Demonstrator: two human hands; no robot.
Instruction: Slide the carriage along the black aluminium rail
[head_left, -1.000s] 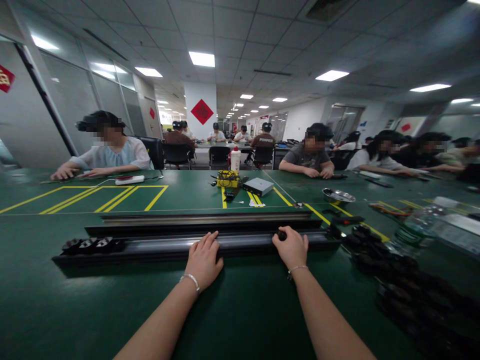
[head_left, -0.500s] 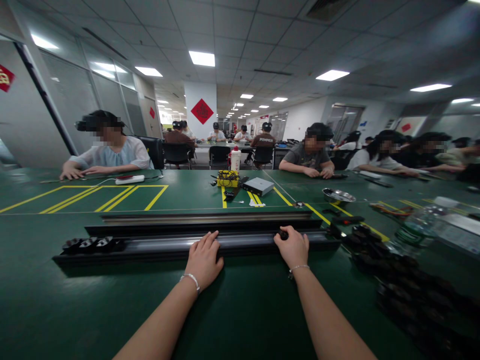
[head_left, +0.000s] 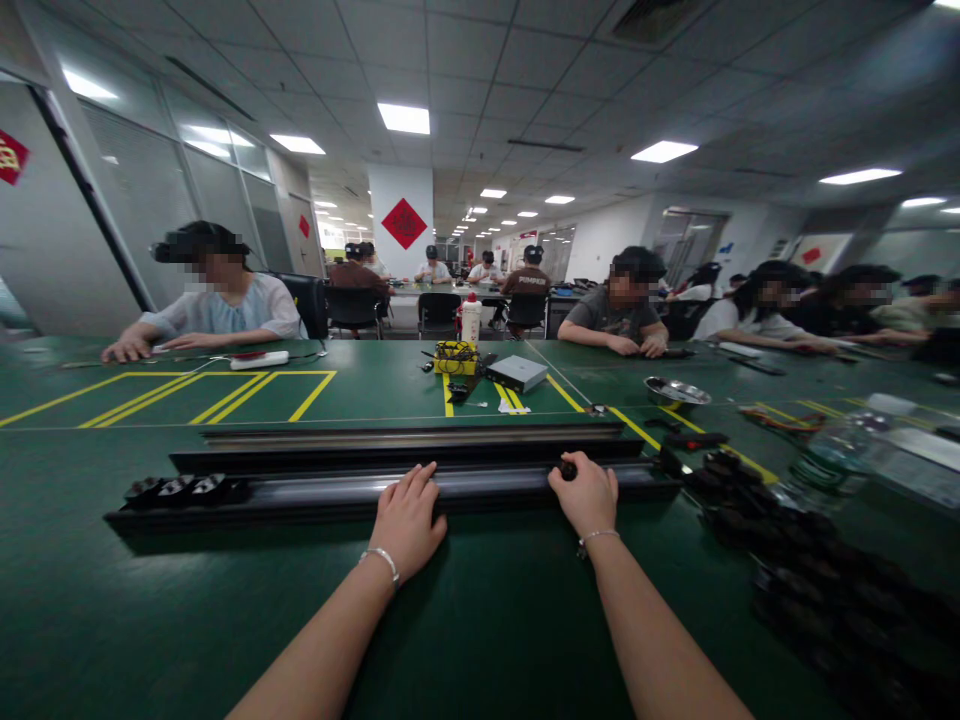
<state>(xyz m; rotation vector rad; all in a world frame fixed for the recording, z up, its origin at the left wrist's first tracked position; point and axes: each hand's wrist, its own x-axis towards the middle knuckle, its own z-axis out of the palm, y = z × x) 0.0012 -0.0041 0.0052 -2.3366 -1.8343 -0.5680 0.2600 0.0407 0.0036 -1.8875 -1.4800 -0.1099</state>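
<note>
A long black rail (head_left: 315, 493) lies across the green table (head_left: 480, 620) in front of me, with two more rails (head_left: 405, 440) just behind it. My left hand (head_left: 407, 521) rests flat on the near rail, fingers stretched out over it. My right hand (head_left: 585, 494) sits on the same rail further right, fingers curled around a small black part (head_left: 567, 468). Several small black parts (head_left: 180, 487) sit in the rail's left end.
A heap of dark parts (head_left: 817, 580) spreads at the right, beside a plastic bottle (head_left: 832, 455) and a metal bowl (head_left: 676, 391). A yellow box (head_left: 456, 357) and grey box (head_left: 516, 373) stand mid-table. Other people sit along the far side.
My hands have hardly moved. The hand of the person at the far left shifted along the table and back.
</note>
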